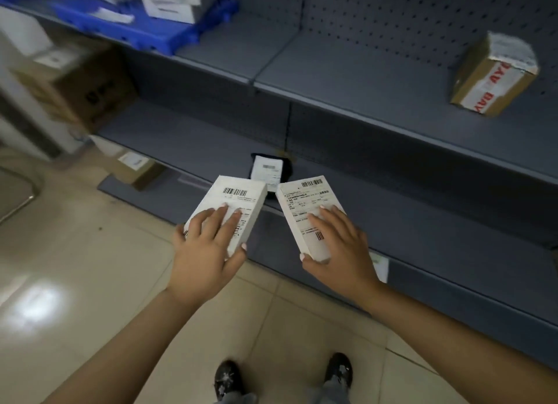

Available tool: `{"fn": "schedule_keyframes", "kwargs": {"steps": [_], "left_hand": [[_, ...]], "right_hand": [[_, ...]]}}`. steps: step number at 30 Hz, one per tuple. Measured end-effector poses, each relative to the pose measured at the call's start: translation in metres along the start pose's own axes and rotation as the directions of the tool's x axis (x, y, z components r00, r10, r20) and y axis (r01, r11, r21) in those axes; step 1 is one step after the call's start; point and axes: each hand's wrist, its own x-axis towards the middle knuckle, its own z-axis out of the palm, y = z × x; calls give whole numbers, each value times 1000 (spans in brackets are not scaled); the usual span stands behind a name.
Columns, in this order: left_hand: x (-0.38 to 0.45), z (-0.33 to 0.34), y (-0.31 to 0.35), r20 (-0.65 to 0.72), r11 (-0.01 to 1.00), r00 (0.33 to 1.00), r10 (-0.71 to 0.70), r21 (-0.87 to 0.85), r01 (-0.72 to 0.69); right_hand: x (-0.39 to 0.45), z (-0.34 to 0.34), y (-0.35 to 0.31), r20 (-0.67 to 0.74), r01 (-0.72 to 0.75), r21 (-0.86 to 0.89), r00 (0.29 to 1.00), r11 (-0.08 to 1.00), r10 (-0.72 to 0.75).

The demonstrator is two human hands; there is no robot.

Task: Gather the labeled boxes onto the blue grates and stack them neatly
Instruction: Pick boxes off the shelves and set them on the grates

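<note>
Left hand (208, 249) grips white labeled box (231, 209), fingers on top, thumb under edge. Right hand (338, 246) likewise clasps second white labeled box (308, 213). Both over shelf edge; blue grate (145, 29) upper left, holding white boxes.

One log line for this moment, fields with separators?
left hand: holds white box | right hand: holds second white box | blue grate: boxes already stacked

grate (169, 39) upper left, boxes (172, 2) on it, parcel (492, 74) right
</note>
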Motion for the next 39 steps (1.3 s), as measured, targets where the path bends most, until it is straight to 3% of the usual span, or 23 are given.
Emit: {"fn": "schedule_keyframes", "kwargs": {"steps": [8,14,25,39], "left_hand": [[-25,-122,-120,-244,995,966,-89,24,98],[-8,-191,-163,-440,989,891,-110,43,143],[90,-235,-212,-414,980,903,-118,98,173],[305,-243,-291,-411,987,911,-35,129,97]], "right_hand": [[56,-36,-163,-162,254,129,959,959,-232],[105,-72,-225,-302,329,73,907,941,-294],[208,-99,-252,-337,324,64,897,944,-285],[426,-113,-245,-345,243,-19,909,970,-235]]}}
